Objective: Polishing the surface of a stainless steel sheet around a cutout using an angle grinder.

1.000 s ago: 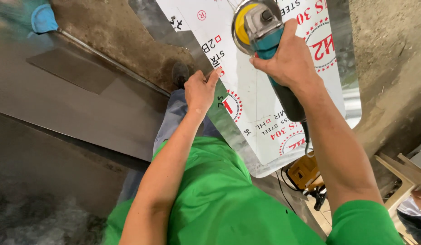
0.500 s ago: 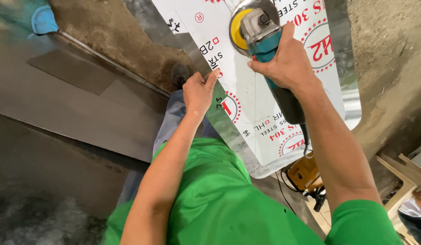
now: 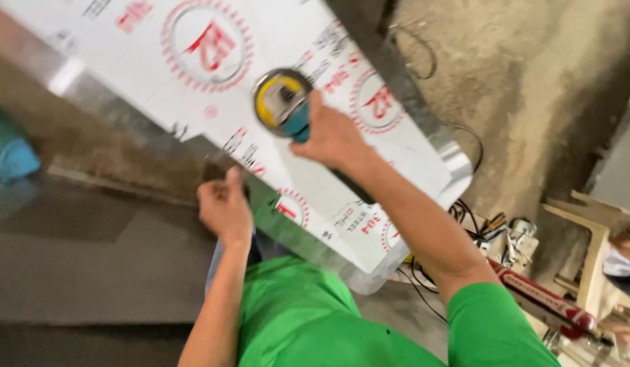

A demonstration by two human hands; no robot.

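R hand (image 3: 332, 136) was wrapped round teal angle grinder (image 3: 284, 105), disc over film-covered steel sheet (image 3: 274, 88). L hand (image 3: 223, 204) curled at sheet's near edge (grip probably, blurred). Sheet likely stiff, slick, sharp-edged; grinder heavyish, best held by body.

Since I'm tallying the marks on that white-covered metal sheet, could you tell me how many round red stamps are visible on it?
4: one near the top edge, one right of the grinder, one by the left hand, one partly behind the right forearm. More may be hidden.
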